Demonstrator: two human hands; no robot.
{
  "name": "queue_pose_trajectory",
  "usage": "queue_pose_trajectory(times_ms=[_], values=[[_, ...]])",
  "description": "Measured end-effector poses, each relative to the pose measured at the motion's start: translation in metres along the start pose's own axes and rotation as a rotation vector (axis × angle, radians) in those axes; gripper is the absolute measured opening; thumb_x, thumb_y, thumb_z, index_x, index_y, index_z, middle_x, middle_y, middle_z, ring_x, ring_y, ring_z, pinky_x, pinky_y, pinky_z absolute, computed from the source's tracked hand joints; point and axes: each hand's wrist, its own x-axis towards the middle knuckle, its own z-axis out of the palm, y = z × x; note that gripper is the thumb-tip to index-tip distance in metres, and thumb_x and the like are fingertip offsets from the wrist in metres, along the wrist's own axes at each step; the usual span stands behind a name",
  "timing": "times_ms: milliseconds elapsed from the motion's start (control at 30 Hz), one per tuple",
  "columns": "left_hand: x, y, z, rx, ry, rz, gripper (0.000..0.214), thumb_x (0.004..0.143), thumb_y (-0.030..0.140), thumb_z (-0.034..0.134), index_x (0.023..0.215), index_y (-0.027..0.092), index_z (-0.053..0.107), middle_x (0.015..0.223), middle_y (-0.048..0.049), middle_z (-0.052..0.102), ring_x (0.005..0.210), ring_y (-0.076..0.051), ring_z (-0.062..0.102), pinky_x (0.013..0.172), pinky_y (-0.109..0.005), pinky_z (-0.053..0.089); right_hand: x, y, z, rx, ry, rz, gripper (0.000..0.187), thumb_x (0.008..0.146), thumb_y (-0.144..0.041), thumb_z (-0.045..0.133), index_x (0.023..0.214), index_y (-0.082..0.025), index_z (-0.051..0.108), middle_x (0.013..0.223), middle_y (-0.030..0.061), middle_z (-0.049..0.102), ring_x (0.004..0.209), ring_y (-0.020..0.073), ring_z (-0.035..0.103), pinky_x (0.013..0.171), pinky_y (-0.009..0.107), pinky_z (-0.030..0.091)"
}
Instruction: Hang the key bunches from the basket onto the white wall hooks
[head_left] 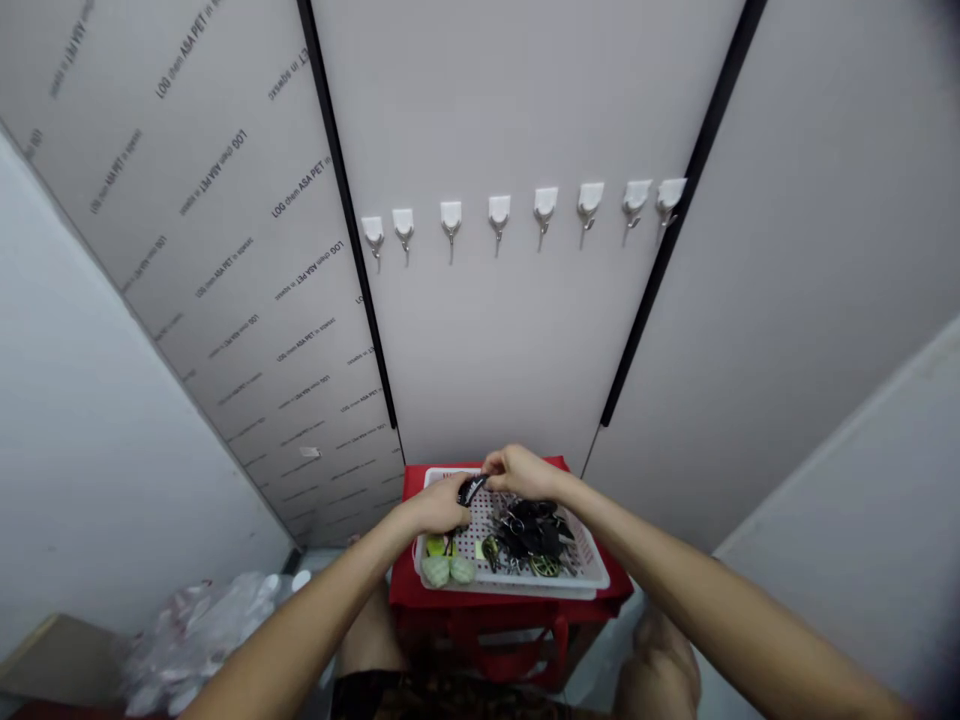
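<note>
Between my two hands is a small black strap [472,490] with pale lettering, over the white perforated basket [600,578]. My left hand [441,503] is closed on its left end, and my right hand [519,472] pinches the end on the right. Below and to the right lies a heap of black keychains [534,530] with metal rings and keys in the basket. Two pale green rounded objects [448,571] sit in its near left corner, beside a yellow-green piece [436,546]. My fingers partly hide the strap's ends.
Under the basket is a red bag [621,588] with handles hanging at the front. Several white adhesive hooks [499,210] run in a row along the wall panel [495,340]. Clear plastic bags [217,630] and a cardboard box [64,660] lie on the left.
</note>
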Motion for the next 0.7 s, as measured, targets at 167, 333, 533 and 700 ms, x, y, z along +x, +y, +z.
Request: queue_pose_trajectory(times_ms=[167,333,533,700], values=[[0.001,0.017,-0.023,-0.368,0.031,0.184,0.019,0.06,0.02,0.043,0.075,0.011,0.051,0.068,-0.0004,0.052,0.063,-0.011,0.046,0.058,-0.021,0.037,0.001,-0.029,-0.06,0.288,-0.009,-0.009,0.011,0.056,-0.022,0.048,0.061,-0.012,0.05,0.046,-0.0048,0.045,0.042,0.0047,0.041,0.041,0.016,0.033],[0.001,0.045,-0.066,-0.467,0.161,0.247,0.015,0.065,0.023,0.04,0.063,0.011,0.048,0.055,0.0017,0.046,0.052,-0.007,0.041,0.052,-0.019,0.034,0.008,-0.08,-0.108,0.35,-0.014,-0.079,0.009,0.054,-0.016,0.048,0.062,-0.012,0.05,0.046,-0.0035,0.048,0.045,0.0064,0.047,0.044,0.018,0.038],[0.013,0.077,-0.123,-0.461,0.615,0.323,0.014,0.069,0.026,0.036,0.065,0.014,0.042,0.05,0.0042,0.04,0.047,-0.005,0.038,0.046,-0.017,0.03,0.036,-0.129,-0.155,0.431,0.264,-0.14,0.006,0.054,-0.014,0.051,0.058,-0.012,0.046,0.04,-0.0047,0.045,0.037,0.0044,0.043,0.037,0.016,0.037],[0.029,0.08,-0.167,-0.65,0.841,0.28,0.015,0.072,0.027,0.032,0.062,0.016,0.034,0.045,0.0063,0.032,0.039,-0.004,0.033,0.04,-0.016,0.027,0.076,-0.159,-0.17,0.453,0.441,-0.188,0.012,0.056,-0.02,0.055,0.059,-0.012,0.046,0.041,-0.0027,0.046,0.039,0.0058,0.045,0.038,0.018,0.04]])
